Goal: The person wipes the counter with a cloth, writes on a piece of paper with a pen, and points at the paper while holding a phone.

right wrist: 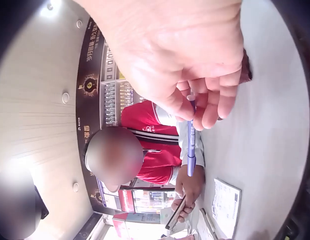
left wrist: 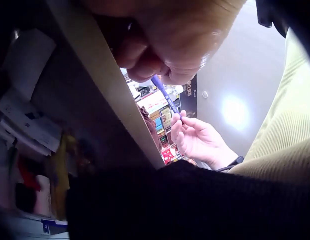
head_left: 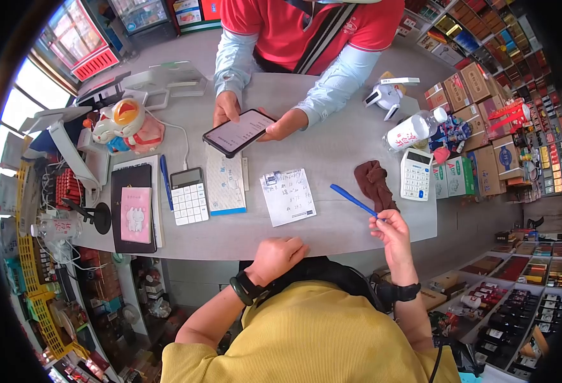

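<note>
My right hand (head_left: 393,239) pinches one end of a blue pen (head_left: 352,198) between thumb and fingers, above the counter's right part; the right wrist view shows the pen (right wrist: 191,145) pointing away from the palm (right wrist: 170,55). My left hand (head_left: 274,258) rests at the counter's near edge with fingers loosely curled, holding nothing visible. Between and beyond the hands lies a handwritten paper slip (head_left: 288,196). A brown cloth (head_left: 373,182) lies just past the right hand. Across the counter, another person's hands hold a phone (head_left: 239,132).
On the counter's left stand a calculator (head_left: 189,196), a second blue pen (head_left: 166,182), a pink notebook (head_left: 136,215) and a cat figurine (head_left: 128,127). To the right are another calculator (head_left: 416,174), a plastic bottle (head_left: 415,131) and stacked boxes (head_left: 472,83). Shelves flank the counter.
</note>
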`<state>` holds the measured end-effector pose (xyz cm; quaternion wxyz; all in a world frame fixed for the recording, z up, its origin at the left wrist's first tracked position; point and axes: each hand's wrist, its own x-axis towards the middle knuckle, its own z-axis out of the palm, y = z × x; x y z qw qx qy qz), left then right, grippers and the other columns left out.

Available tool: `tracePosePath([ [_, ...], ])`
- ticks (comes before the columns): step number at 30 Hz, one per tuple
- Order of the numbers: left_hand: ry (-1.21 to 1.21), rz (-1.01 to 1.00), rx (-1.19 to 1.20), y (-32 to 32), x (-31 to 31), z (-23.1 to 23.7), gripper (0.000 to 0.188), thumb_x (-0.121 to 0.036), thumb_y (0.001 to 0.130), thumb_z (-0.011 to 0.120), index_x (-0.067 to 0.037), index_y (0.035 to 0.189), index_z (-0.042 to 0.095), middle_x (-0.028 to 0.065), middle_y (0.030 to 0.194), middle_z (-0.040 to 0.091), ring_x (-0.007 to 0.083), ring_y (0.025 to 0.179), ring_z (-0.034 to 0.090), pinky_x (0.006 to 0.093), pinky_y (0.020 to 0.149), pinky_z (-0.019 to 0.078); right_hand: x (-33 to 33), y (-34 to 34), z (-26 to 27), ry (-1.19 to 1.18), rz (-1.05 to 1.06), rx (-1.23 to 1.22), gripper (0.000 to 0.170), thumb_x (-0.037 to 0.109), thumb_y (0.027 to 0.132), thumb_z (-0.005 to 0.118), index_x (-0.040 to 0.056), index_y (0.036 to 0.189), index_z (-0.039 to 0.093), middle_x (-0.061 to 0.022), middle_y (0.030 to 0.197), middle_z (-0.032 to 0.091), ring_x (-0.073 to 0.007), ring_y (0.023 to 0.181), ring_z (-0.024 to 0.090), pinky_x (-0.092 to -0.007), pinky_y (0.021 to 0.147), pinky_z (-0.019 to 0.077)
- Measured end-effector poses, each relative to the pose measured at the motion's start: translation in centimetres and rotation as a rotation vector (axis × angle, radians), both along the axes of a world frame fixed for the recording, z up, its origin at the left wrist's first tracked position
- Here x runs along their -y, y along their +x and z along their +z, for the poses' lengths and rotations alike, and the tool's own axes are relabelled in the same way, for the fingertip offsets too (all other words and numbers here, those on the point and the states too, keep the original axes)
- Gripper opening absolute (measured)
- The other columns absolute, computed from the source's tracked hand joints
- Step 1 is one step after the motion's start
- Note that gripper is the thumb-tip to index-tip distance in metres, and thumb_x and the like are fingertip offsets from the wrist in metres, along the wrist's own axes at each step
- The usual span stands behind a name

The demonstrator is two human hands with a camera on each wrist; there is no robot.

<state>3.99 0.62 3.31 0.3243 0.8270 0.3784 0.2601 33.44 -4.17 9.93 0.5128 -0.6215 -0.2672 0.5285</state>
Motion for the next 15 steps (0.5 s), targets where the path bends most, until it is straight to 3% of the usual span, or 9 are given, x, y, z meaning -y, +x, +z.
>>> tracePosePath([
  [8, 0.092, 0.08, -0.036, 0.6, 0.4, 0.1, 0.031, -0.026, 0.087, 0.069, -0.011, 0.064, 0.055, 0.0091, 0.061, 0.06, 0.0318, 0.054, 0.06, 0.0425, 0.048, 0.0483, -1.4, -0.2, -1.9, -0.05, 0.053, -0.116, 0.013, 0.005, 0.094, 0.062, 0.0082, 0.106, 0.065, -0.0034, 0.105, 0.069, -0.01, 0.092, 0.064, -0.0244, 0.079, 0.0504],
  [11, 0.087, 0.112, -0.019, 0.9, 0.5, 0.2, 0.031, -0.02, 0.084, 0.071, -0.009, 0.062, 0.052, 0.0106, 0.059, 0.056, 0.0335, 0.054, 0.058, 0.0421, 0.047, 0.0452, -1.9, -0.4, -3.7, -0.115, 0.376, 0.064, 0.021, 0.008, 0.095, 0.062, 0.0045, 0.115, 0.067, -0.0004, 0.102, 0.067, -0.008, 0.093, 0.062, -0.0233, 0.079, 0.0485],
  [15, 0.076, 0.146, -0.038, 1.1, 0.9, 0.2, 0.031, -0.02, 0.084, 0.07, -0.009, 0.062, 0.052, 0.0109, 0.059, 0.056, 0.0332, 0.053, 0.058, 0.0417, 0.047, 0.0448, -2.2, -0.4, -4.3, -0.062, 0.467, 0.184, 0.019, 0.007, 0.096, 0.06, 0.0012, 0.113, 0.066, 0.0, 0.1, 0.067, -0.0079, 0.09, 0.062, -0.0236, 0.081, 0.0501],
])
